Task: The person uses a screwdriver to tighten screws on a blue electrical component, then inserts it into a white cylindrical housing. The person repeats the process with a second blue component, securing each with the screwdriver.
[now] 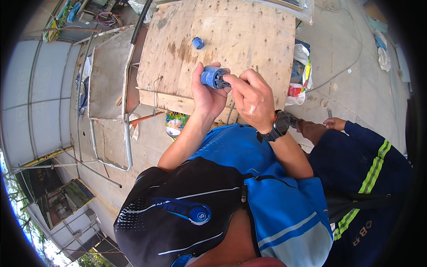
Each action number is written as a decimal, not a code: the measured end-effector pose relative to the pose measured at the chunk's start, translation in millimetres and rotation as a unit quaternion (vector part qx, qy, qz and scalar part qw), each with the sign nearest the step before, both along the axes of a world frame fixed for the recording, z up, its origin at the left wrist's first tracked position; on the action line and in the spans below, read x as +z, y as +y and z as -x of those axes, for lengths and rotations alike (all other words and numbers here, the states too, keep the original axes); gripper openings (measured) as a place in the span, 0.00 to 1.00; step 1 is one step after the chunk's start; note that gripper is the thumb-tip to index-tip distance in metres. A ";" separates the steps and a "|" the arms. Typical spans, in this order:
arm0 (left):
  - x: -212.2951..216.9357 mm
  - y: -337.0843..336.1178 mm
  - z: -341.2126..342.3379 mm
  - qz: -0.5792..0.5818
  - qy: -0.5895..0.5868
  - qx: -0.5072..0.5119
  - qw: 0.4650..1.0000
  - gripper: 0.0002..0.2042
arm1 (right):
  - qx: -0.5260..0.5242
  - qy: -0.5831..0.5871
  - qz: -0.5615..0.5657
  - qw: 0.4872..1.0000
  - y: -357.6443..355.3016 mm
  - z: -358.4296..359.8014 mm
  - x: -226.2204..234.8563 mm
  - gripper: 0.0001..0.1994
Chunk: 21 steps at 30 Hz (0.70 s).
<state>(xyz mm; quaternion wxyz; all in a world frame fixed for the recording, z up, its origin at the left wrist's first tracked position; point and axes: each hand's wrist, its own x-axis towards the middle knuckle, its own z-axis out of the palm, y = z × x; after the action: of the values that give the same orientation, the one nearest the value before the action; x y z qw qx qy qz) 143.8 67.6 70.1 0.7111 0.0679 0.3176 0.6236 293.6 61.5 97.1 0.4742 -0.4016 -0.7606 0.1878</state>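
My left hand [209,95] is closed around a blue cylinder [209,76] that looks like an electrical plug, held sideways above the near half of the wooden table [249,40]. Its dark inner end [222,80] faces right. My right hand [253,95] is pinched against that dark end, thumb and forefinger together. What sits between these fingertips is hidden. Farther back on the boards lies a smaller blue round piece [198,43], apart from both hands.
A person in a navy jacket [360,164] with reflective stripes is close at my right, one hand [334,123] near the table. Left stands a metal-framed panel [109,75] with a bent tube [129,147]. A colourful bucket [175,122] sits below the table edge; bags [300,73] lie right.
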 end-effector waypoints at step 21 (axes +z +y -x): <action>-8.5 6.6 0.9 0.011 -0.195 -0.030 0.980 0.27 | 0.013 0.089 0.013 0.996 -0.3 2.6 3.9 0.11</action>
<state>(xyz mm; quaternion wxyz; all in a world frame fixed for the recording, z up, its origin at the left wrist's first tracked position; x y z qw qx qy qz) 142.9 74.2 61.6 0.7788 -0.0531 0.1773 0.5994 291.0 61.2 100.9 0.5322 -0.3794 -0.7181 0.2391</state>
